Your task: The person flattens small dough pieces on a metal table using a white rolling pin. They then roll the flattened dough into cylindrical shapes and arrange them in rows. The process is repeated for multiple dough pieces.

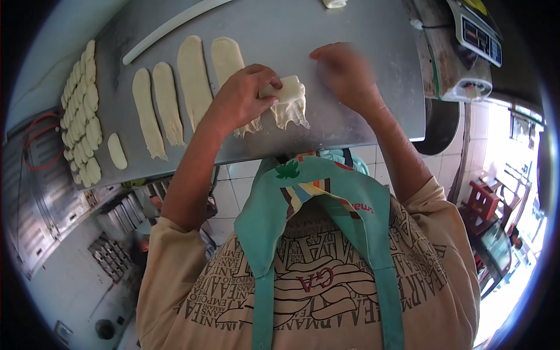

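My left hand (240, 100) pinches a partly rolled piece of dough (290, 90) between thumb and fingers. The near end of this dough lies thin and ragged on the metal table (326, 119). To the right, apart from the dough, my right hand (345, 74) is raised over the table; motion blurs its fingers. Several flat dough strips (195, 73) lie side by side left of and behind my left hand, which partly covers the nearest one. Their near ends are thin and torn.
Many small dough pieces (84, 119) sit close together at the table's left end, with one oval piece (117, 151) beside them. A long white bar (169, 29) lies at the back. A roll of dough (335, 3) shows at the far edge. A digital scale (479, 38) stands at right.
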A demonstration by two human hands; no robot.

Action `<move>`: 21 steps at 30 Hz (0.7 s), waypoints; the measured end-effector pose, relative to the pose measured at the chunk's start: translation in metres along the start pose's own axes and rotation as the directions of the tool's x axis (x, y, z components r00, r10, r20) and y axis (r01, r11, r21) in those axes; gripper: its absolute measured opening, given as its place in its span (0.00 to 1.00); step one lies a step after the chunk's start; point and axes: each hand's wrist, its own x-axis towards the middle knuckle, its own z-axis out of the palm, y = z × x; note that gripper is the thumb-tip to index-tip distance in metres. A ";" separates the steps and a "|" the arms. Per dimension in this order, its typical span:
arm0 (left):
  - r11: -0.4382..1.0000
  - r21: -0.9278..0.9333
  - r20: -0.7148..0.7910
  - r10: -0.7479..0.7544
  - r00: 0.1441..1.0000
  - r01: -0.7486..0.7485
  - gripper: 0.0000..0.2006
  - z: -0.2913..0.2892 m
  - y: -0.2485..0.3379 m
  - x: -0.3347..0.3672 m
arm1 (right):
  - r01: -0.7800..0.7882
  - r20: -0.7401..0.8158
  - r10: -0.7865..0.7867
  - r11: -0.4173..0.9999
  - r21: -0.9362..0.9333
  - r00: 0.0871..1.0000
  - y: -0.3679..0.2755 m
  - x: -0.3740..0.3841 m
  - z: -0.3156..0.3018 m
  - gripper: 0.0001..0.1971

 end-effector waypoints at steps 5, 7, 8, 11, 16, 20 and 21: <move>0.971 -0.215 0.013 -0.104 0.995 0.104 0.16 0.009 -0.017 -0.004 | 0.013 0.399 -0.018 1.000 0.013 0.917 0.005 -0.001 0.023 0.21; 0.952 -0.293 -0.036 -0.102 0.994 0.087 0.18 0.013 -0.014 -0.005 | 0.068 0.484 -0.019 0.994 -0.085 0.875 0.002 0.005 0.026 0.23; 0.939 -0.336 -0.072 -0.111 0.991 0.080 0.19 0.014 -0.014 -0.007 | 0.085 0.488 -0.045 0.995 -0.060 0.872 0.002 0.004 0.024 0.24; 0.994 -0.041 -0.028 0.102 0.994 -0.103 0.20 0.013 -0.015 -0.008 | 0.096 0.469 -0.075 0.995 -0.021 0.880 0.002 -0.006 0.018 0.26; 0.995 -0.032 -0.006 -0.092 0.996 0.091 0.21 0.015 -0.025 0.008 | 0.133 0.443 -0.099 0.990 -0.046 0.891 0.009 0.013 0.027 0.22; 0.973 -0.178 0.031 -0.143 0.989 0.146 0.20 -0.002 -0.035 0.027 | -0.160 0.486 0.107 0.985 0.070 0.867 0.016 0.041 0.029 0.20; 0.972 -0.188 0.036 -0.138 0.990 0.142 0.20 -0.003 -0.034 0.027 | -0.129 0.483 0.098 0.991 0.030 0.870 0.012 0.041 0.027 0.20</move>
